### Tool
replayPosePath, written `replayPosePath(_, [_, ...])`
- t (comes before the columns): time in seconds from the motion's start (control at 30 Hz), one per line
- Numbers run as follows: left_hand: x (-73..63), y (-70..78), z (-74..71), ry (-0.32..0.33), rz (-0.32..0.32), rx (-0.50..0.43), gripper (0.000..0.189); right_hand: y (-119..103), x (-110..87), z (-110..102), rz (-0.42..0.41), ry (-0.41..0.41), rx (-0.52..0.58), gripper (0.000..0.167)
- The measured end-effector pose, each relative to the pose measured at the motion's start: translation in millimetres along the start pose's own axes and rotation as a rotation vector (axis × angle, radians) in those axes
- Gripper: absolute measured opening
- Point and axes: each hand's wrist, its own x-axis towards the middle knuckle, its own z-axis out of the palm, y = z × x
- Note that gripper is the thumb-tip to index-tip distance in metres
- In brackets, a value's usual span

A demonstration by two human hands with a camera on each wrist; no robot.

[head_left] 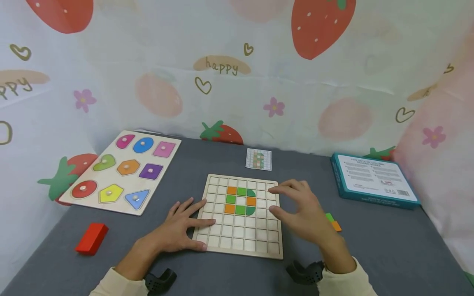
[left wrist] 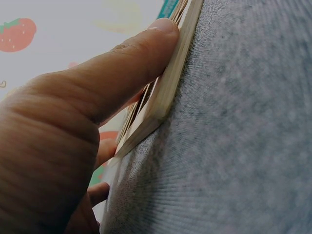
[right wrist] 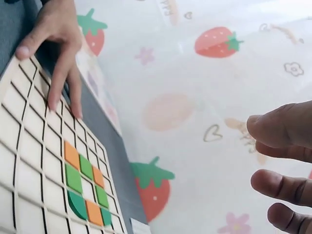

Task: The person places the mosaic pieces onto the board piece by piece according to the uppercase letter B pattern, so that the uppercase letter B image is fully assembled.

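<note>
A wooden grid board (head_left: 237,232) lies on the dark cloth, with a ring of orange, light green and rounded dark green tiles (head_left: 240,209) set around one bare square. My left hand (head_left: 177,228) rests with spread fingers on the board's left side; its thumb (left wrist: 141,53) touches the front edge in the left wrist view. Above the board's right edge hovers my right hand (head_left: 301,211), thumb and forefinger apart. Nothing shows between its fingers (right wrist: 268,183) in the right wrist view. Beside the right wrist lie loose green and orange tiles (head_left: 336,226), partly hidden by the arm.
A small printed pattern card (head_left: 258,159) lies behind the board. To the left are a shape puzzle board (head_left: 115,170) with knobbed pieces and a red block (head_left: 91,238). A teal box (head_left: 375,179) lies at the back right, before a strawberry-print curtain (head_left: 229,107).
</note>
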Motion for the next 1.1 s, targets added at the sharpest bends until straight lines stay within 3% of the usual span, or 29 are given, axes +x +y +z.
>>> replayPosePath(0.5, [0.5, -1.8, 1.6, -0.005, -0.003, 0.015, 0.071, 42.6, -36.7, -42.9, -0.027, 0.06, -0.047, 0.042])
replayPosePath(1.1, [0.7, 1.2, -0.3, -0.01, -0.006, 0.023, 0.07, 105.8, -70.1, -56.9, 0.216, 0.049, -0.062, 0.038])
